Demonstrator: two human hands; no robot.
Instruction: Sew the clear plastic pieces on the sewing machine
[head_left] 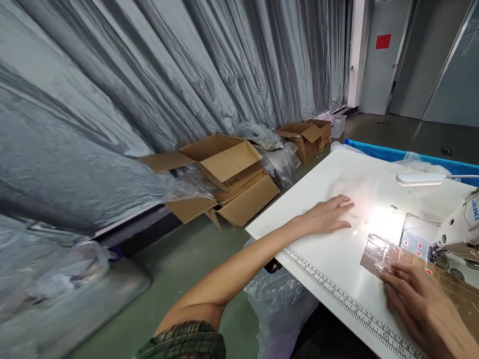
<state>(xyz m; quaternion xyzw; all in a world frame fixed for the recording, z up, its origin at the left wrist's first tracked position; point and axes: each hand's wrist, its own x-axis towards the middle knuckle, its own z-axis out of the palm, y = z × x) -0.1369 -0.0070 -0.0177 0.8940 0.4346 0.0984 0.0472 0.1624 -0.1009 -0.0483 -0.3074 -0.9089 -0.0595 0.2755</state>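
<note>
My left hand (333,214) reaches over the white sewing table (325,249) with its fingers stretched out and apart. A blurred, see-through pale piece (352,192), perhaps thin plastic, lies just past its fingertips. My right hand (415,294) rests with spread fingers on a flat brown strip (374,257) with a shiny, clear-taped surface. The strip runs along the table beside the white sewing machine head (458,224). The machine's presser foot (434,252) stands just beyond the strip.
A printed ruler (337,294) follows the table's near edge. A white lamp arm (421,179) reaches over the tabletop. Open cardboard boxes (239,164) and clear plastic bags (279,159) stand left along a silver curtain (224,65). Blue edging (411,157) borders the far side.
</note>
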